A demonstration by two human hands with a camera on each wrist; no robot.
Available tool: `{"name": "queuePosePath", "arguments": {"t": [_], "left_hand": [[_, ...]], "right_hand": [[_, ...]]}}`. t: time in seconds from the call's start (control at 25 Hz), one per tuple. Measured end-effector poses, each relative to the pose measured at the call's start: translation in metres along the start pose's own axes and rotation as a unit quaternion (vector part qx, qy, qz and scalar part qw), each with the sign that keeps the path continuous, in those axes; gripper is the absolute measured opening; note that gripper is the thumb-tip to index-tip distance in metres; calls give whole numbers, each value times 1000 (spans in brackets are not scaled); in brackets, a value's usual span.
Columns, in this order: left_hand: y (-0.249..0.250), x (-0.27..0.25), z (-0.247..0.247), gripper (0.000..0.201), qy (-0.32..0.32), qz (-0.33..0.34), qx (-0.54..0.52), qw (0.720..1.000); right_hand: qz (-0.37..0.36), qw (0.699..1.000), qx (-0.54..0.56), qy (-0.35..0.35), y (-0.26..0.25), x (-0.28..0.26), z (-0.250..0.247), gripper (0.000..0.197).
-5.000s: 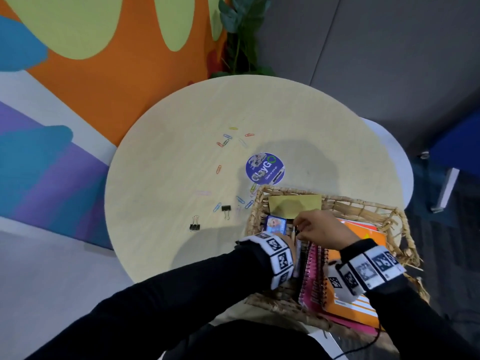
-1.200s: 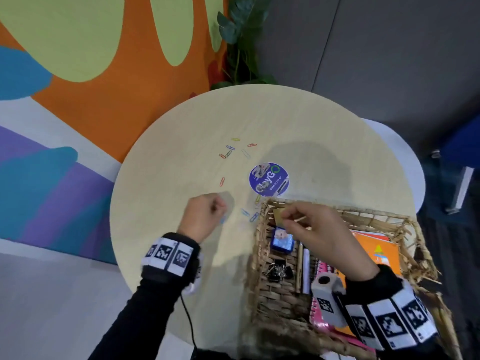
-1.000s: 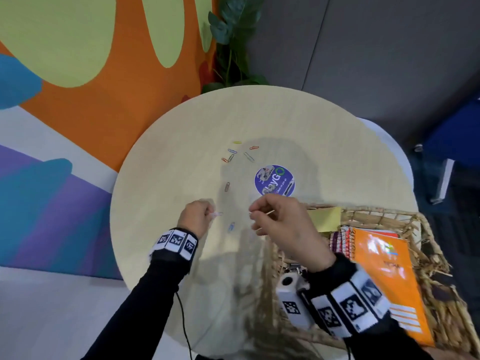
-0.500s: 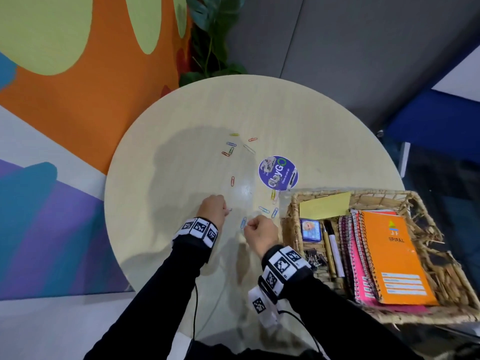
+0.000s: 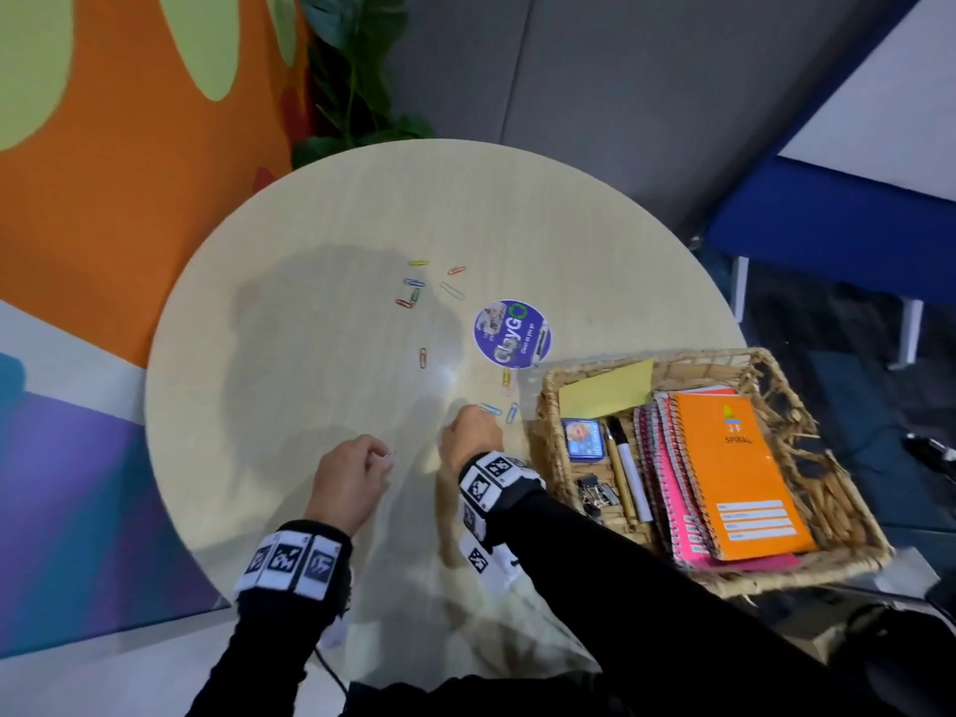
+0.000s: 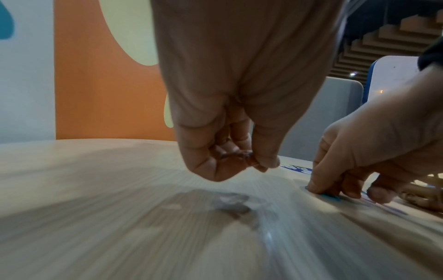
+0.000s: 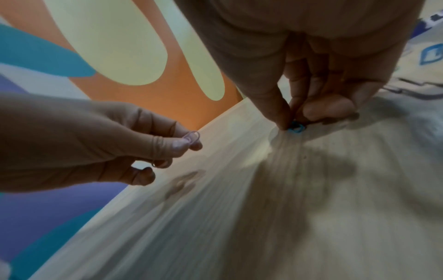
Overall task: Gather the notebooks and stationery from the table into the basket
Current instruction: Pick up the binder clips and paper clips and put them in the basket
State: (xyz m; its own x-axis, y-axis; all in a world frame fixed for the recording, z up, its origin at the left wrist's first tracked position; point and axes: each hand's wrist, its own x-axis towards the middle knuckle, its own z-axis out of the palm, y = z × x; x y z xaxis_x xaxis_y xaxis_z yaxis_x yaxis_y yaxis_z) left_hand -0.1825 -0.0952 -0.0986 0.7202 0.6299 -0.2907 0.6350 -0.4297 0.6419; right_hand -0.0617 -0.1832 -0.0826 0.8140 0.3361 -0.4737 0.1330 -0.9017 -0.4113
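Head view: right hand (image 5: 473, 432) nearer basket (image 5: 827, 564).

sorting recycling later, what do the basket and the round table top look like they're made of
Basket: looks like woven natural fibre, wicker or seagrass; tan twisted strands, frayed ends, matt.
Table top: pale wood or wood-look laminate; fine straight grain lines, smooth with a slight sheen. Which one cannot be told.

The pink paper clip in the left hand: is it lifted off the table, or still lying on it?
Lifted. In the right wrist view the left hand pinches the pink paper clip clear above the table.
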Motion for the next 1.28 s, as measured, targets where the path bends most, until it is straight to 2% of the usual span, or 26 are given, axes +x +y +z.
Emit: {"name": "queuePosePath", "arguments": {"t": [0.12, 0.2, 0.36, 0.48, 0.56, 0.6, 0.68, 0.76, 0.88, 1.0, 1.08, 1.12, 1.2, 1.28], "left_hand": [[4, -9, 3, 10, -2, 17, 21, 1000], [7, -15, 4, 8, -2, 6, 8, 1000], [23, -22, 1, 11, -3, -23, -20, 1000], [45, -28, -1, 13, 2, 7, -59, 998], [66, -32, -1, 25, -6, 34, -86, 996], [79, -34, -1, 30, -10, 46, -98, 994], [110, -42, 1, 34, -20, 67, -114, 991], [140, -54, 5, 31, -44, 102, -111, 988], [174, -76, 15, 18, -127, 159, -50, 978], [192, -92, 28, 23, -233, 206, 71, 948], [203, -97, 40, 27, -271, 219, 128, 929], [208, -97, 47, 27, -285, 222, 144, 921], [218, -94, 68, 28, -304, 222, 178, 909], [228, -89, 92, 25, -333, 202, 242, 889]], "right_hand": [[-19, 999, -41, -28, -3, -8, -5, 25], [-49, 996, -58, -46, -10, -16, -18, 24], [-216, 974, -59, -23, -11, -37, -97, 22], [-298, 950, -92, -31, 30, -58, -171, 14], [-281, 942, -161, -88, 68, -57, -191, 14], [-262, 932, -212, -136, 86, -53, -189, 16], [-235, 888, -316, -236, 114, -41, -173, 18], [-238, 841, -393, -287, 130, -33, -152, 18], [-255, 801, -461, -285, 136, -29, -131, 20], [-268, 786, -477, -287, 133, -26, -122, 19], [-277, 793, -467, -276, 134, -23, -129, 23], [-274, 810, -447, -262, 136, -20, -137, 23], [-271, 870, -352, -213, 141, -15, -160, 21], [-279, 910, -268, -152, 150, -11, -185, 21]]}}
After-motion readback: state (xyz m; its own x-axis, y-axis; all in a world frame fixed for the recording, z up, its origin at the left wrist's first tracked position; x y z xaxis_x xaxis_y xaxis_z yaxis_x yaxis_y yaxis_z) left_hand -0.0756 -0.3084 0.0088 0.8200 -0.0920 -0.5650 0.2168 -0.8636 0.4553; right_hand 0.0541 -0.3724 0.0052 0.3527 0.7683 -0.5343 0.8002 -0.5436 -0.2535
